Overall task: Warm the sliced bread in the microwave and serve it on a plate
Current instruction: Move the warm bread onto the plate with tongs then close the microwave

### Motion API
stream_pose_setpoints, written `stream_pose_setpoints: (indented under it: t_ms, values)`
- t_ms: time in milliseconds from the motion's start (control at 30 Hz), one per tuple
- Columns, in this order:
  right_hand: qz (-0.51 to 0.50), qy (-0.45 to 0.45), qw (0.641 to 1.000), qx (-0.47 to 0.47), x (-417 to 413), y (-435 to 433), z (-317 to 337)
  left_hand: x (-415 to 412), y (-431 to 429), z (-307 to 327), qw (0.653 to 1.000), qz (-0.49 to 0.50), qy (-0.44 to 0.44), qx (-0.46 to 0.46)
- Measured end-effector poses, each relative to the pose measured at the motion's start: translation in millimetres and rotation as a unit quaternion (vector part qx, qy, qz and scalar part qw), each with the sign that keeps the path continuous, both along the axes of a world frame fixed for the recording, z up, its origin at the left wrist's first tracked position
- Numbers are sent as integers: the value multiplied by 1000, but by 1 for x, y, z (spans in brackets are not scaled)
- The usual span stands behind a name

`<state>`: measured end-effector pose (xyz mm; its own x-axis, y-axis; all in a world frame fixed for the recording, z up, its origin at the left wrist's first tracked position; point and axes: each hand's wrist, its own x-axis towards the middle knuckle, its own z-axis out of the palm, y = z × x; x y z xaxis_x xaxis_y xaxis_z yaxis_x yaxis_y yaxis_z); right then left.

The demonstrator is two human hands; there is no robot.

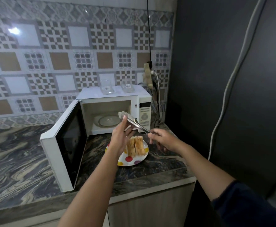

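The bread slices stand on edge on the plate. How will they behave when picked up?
The bread slices stand upright, so they will probably topple if the plate tilts. They look browned, so likely stiff and light. A hard tongs grip may crack them.

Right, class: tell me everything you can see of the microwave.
The microwave is a white box on the marbled counter, against the tiled wall. Its door, white-framed with a dark window, hinges on the left and stands wide open. The pale cavity holds only a round glass turntable. A control panel with a dark display runs down its right side. Two clear containers sit on top. Tongs, held by the left hand and right hand, hang before the opening.
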<state>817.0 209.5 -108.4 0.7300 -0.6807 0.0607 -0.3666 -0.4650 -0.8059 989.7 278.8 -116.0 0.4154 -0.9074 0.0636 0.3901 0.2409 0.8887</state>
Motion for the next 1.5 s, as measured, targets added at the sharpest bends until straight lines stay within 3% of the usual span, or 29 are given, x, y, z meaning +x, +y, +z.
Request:
stream_pose_setpoints:
  t_ms: [133,333,467,600,667,800,1033,1500]
  values:
    - [10,-24,1000,-7,5,0,0,1,0,13,995,40,81,-31]
    - [4,-48,999,-1,5,-6,5,4,3,20,984,113,131,-33]
    - [-38,-89,995,33,-4,-19,1,17,5,19,960,156,226,-53]
    - [-88,-143,983,72,-3,-24,-9,24,8,11,948,188,251,-54]
    - [-124,-156,979,50,4,-25,-13,25,7,7,942,197,266,-51]
    - [-145,-93,984,-42,16,-24,-10,28,7,2,937,198,281,-57]
    - [-14,42,990,-134,42,-11,10,37,2,0,953,175,240,-55]
    - [66,50,997,-4,131,-35,-7,96,-26,-22,988,104,109,-8]
